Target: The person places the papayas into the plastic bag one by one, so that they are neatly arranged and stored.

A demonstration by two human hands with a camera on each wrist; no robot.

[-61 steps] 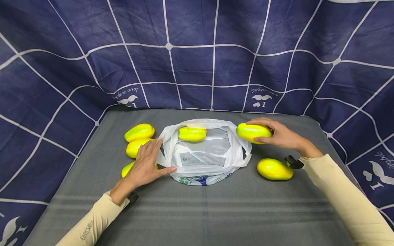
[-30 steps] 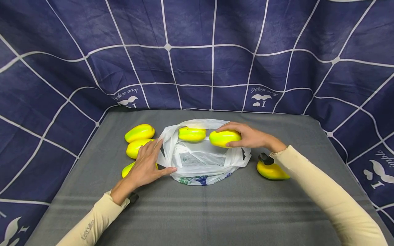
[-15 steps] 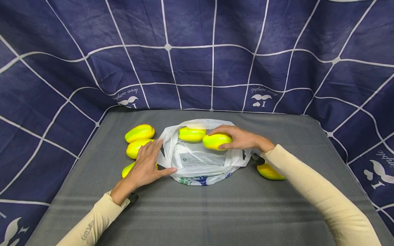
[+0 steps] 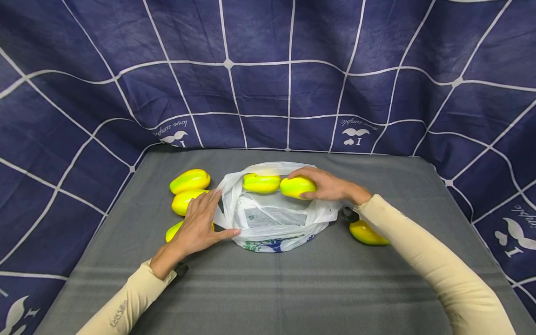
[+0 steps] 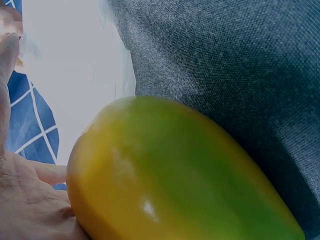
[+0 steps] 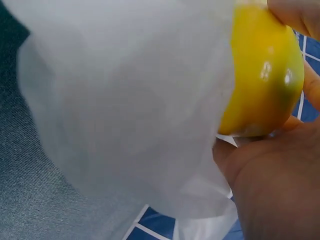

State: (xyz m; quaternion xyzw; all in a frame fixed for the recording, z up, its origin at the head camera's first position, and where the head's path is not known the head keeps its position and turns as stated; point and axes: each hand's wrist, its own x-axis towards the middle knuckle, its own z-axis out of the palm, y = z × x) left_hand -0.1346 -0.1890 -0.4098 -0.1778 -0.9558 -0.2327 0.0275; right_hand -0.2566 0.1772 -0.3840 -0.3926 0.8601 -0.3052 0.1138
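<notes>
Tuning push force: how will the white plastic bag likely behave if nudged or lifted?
The white plastic bag is probably floppy, given its crumpled rim. It's likely thin and light: the film looks slightly see-through. Lifted, it may sag at the far side, where a yellow fruit lies inside.

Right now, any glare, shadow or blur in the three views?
Head: held fruit bright, no obvious blur; left wrist: white bag washed out, dark shadow on gray cloth beside the green-yellow fruit; right wrist: white bag soft, low in detail, small glints on held fruit.
</notes>
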